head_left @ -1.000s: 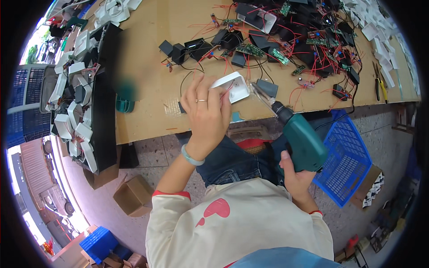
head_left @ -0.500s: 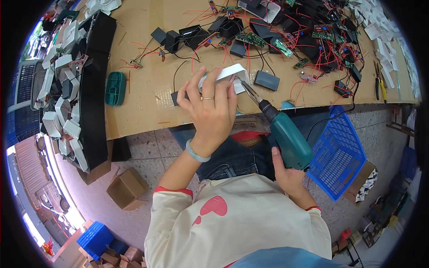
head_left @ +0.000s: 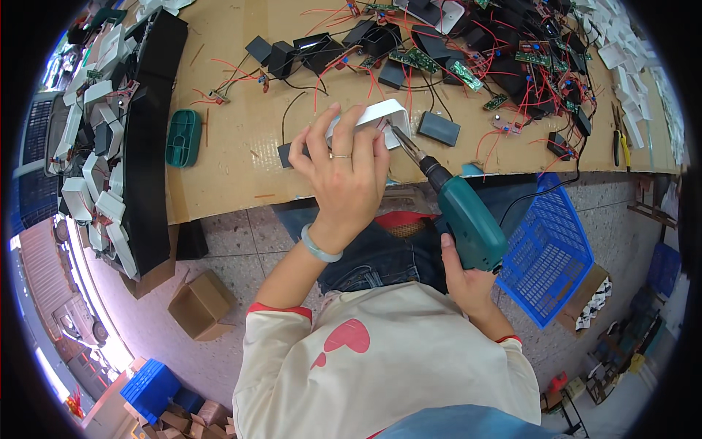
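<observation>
My left hand (head_left: 345,170), a ring on one finger and a pale bangle at the wrist, is closed around a white plastic casing (head_left: 397,110) near the table's front edge. A green electric screwdriver (head_left: 474,223) is gripped by its rear end in my right hand (head_left: 468,284). Its metal tip (head_left: 401,133) points into the open side of the casing, close to my left fingertips. The fingers hide much of the casing's inside, and I cannot tell whether the tip touches a screw. Beside the casing lies a black rectangular box (head_left: 439,128) with wires.
Black boxes, green circuit boards (head_left: 466,74) and red wires are heaped at the back right. Yellow-handled pliers (head_left: 625,150) lie farther right. A green tray (head_left: 183,137) sits left, next to a black bin (head_left: 152,146) of white casings. A blue crate (head_left: 548,256) stands below the table.
The whole view has shifted slightly. Both hands keep their holds, and the screwdriver's tip stays at the casing.
</observation>
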The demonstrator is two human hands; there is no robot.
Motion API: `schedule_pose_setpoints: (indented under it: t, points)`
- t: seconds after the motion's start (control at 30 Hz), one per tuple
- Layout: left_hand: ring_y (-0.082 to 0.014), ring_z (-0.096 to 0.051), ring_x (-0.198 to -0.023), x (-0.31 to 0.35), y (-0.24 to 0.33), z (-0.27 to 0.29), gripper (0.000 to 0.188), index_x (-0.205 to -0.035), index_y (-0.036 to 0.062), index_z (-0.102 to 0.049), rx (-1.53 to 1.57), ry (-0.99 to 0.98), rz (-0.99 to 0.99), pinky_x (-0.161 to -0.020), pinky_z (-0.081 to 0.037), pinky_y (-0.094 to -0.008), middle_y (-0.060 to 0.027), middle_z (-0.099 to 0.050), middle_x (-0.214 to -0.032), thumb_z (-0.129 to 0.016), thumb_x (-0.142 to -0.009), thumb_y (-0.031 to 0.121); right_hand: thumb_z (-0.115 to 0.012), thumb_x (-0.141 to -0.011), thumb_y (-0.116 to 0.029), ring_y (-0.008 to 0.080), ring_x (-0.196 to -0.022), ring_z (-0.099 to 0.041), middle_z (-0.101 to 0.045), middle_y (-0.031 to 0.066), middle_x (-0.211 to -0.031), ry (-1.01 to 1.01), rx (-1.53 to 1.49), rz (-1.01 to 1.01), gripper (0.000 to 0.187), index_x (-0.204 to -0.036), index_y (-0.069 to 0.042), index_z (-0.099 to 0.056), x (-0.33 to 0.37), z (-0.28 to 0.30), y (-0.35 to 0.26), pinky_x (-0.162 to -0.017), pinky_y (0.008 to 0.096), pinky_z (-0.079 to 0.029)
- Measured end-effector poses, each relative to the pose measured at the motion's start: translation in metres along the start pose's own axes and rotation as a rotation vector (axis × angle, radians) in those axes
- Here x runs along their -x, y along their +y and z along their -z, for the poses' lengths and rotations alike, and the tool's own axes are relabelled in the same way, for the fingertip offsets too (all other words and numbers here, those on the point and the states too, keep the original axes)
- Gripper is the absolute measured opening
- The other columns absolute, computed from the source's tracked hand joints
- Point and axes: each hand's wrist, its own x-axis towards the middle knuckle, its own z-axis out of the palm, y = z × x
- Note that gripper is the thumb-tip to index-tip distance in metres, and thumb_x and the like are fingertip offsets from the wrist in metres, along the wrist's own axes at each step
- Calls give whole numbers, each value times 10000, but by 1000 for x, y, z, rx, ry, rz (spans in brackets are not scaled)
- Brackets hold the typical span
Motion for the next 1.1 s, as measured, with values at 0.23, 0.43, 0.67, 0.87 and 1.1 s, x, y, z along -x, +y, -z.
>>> schedule_pose_setpoints:
  t: [0.23,0.43,0.67,0.87,1.1]
  points:
    - [-281,-548,-1231,0,0,0,123,-870,124,-654,-8,3,1,-1006,-308,-475,-23,-632,-1262,-761,-815,147,-731,-861,29,195,-786,-684,-646,155,-1094,-31,56,154,257,-1106,33,-654,-4,2,-3,-673,284,-532]
    - [-276,-548,-1227,1,1,-1,121,-867,127,-652,-4,6,5,-1007,-313,-480,-20,-631,-1263,-761,-815,144,-736,-856,29,189,-802,-683,-645,153,-1099,-11,52,107,268,-1111,36,-652,-1,1,-4,-687,284,-535]
    - [-277,-548,-1222,0,1,0,120,-868,125,-654,-6,4,12,-1010,-314,-480,-21,-630,-1262,-760,-815,143,-737,-856,27,191,-817,-687,-645,155,-1114,-17,39,71,271,-1112,40,-651,1,2,-4,-696,284,-537]
    - [-279,-549,-1217,0,1,0,121,-870,123,-656,-4,3,12,-1008,-318,-477,-23,-629,-1261,-761,-812,141,-736,-857,24,200,-819,-689,-641,163,-1115,-34,62,63,274,-1116,43,-652,0,3,-8,-697,291,-539]
    - [-280,-551,-1208,0,2,-1,121,-868,123,-656,-1,2,14,-1006,-321,-476,-20,-629,-1258,-762,-812,144,-740,-863,3,212,-804,-680,-641,173,-1096,-11,12,8,257,-1105,45,-662,6,4,-6,-687,294,-528]
